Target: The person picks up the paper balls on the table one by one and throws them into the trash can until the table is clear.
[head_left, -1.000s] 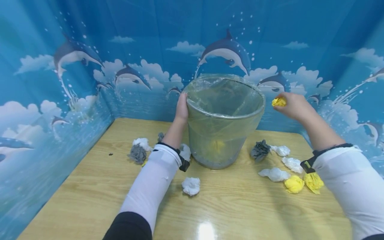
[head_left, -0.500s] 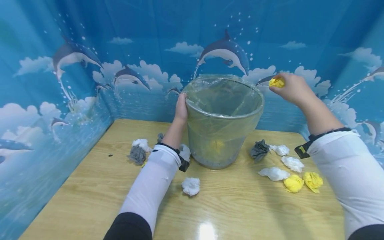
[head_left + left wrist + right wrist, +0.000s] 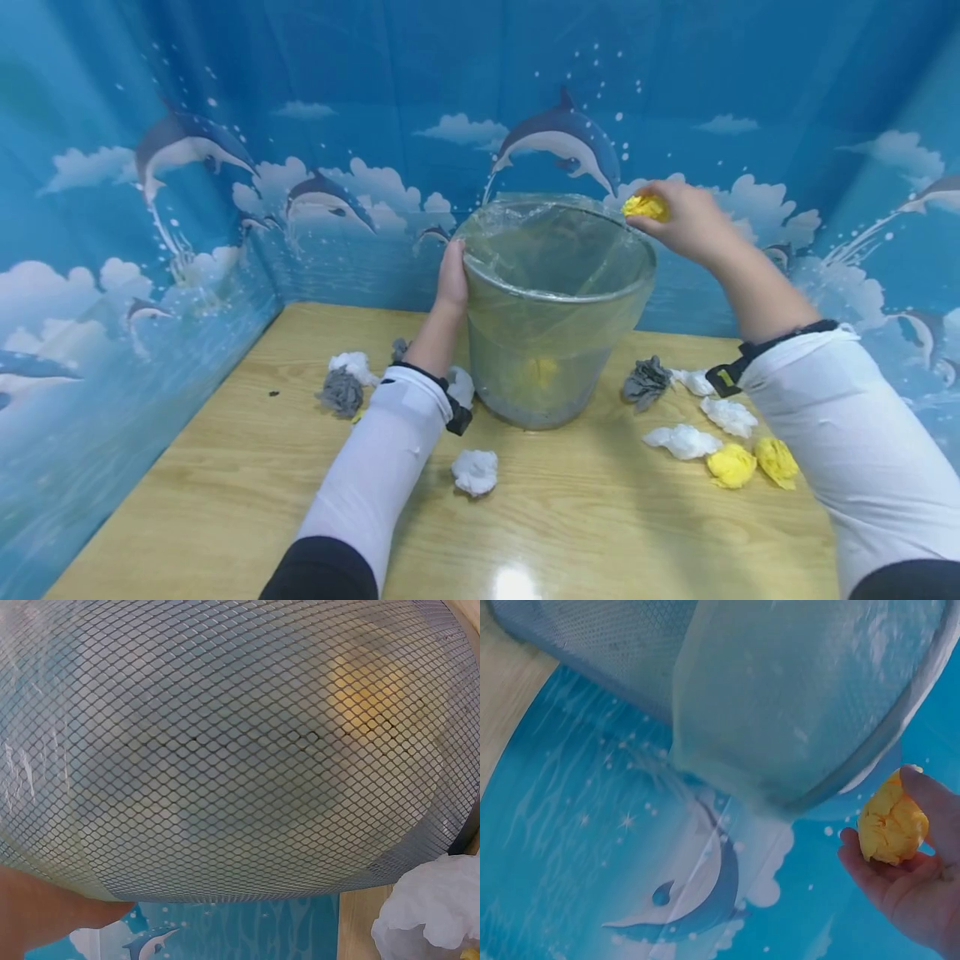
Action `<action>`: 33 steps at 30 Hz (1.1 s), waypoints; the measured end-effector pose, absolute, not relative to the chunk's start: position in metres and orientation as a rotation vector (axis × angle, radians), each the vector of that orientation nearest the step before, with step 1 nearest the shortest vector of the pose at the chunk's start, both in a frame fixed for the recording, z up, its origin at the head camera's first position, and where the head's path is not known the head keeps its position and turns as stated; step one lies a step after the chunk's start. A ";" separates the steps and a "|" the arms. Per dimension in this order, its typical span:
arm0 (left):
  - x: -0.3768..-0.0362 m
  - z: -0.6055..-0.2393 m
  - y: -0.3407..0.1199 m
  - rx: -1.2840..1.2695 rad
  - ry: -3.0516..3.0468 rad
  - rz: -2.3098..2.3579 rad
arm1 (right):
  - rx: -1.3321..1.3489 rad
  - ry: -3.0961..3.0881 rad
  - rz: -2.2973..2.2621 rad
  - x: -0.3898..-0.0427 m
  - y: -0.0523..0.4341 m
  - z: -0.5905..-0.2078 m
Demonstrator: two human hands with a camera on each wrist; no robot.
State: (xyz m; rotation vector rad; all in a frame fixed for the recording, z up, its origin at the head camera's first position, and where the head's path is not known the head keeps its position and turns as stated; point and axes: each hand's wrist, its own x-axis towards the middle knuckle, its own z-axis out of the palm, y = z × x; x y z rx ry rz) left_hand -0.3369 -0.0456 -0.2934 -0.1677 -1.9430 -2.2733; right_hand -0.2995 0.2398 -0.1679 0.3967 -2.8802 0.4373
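Right hand pinches yellow paper near the bin; left hand touches its left side, grip unclear; only wrist views reveal mesh.

Indoors, probably a makeshift booth | dolphin-print curtain | wood-grain table

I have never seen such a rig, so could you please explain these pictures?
There is no machine: these are a person's two bare hands. One view comes from a camera on the head, looking forward and down; the others from each wrist. The left hand touches a lined mesh bin near its top; the right hand pinches a crumpled yellow ball close to the rim. White wads, grey wads and yellow wads lie on the wooden table, and something yellow shows through the bin.
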 end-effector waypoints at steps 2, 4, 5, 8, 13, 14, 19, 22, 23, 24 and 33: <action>-0.337 -0.293 -0.046 -0.166 -1.952 -2.270 | 0.421 -2.876 0.444 -0.299 0.235 -0.169; -0.337 -0.292 -0.046 -0.161 -1.960 -2.269 | 0.447 -2.864 0.453 -0.298 0.229 -0.169; -0.336 -0.292 -0.046 -0.154 -1.966 -2.266 | 0.458 -2.857 0.461 -0.298 0.226 -0.169; -0.336 -0.291 -0.046 -0.148 -1.964 -2.270 | 0.494 -2.831 0.475 -0.296 0.217 -0.171; -0.336 -0.292 -0.046 -0.143 -1.947 -2.285 | 0.541 -2.802 0.506 -0.294 0.205 -0.177; -0.336 -0.293 -0.046 -0.143 -1.947 -2.284 | 0.549 -2.798 0.517 -0.294 0.203 -0.178; -0.337 -0.294 -0.047 -0.146 -1.957 -2.279 | 0.588 -2.799 0.524 -0.298 0.196 -0.186; -0.337 -0.294 -0.047 -0.141 -1.964 -2.281 | 0.602 -2.813 0.503 -0.300 0.194 -0.189; -0.336 -0.294 -0.046 -0.139 -1.964 -2.284 | 0.606 -2.818 0.496 -0.301 0.194 -0.189; -0.336 -0.293 -0.046 -0.139 -1.965 -2.285 | 0.605 -2.826 0.489 -0.301 0.193 -0.189; -0.337 -0.294 -0.047 -0.137 -1.957 -2.268 | 0.607 -2.840 0.473 -0.303 0.191 -0.190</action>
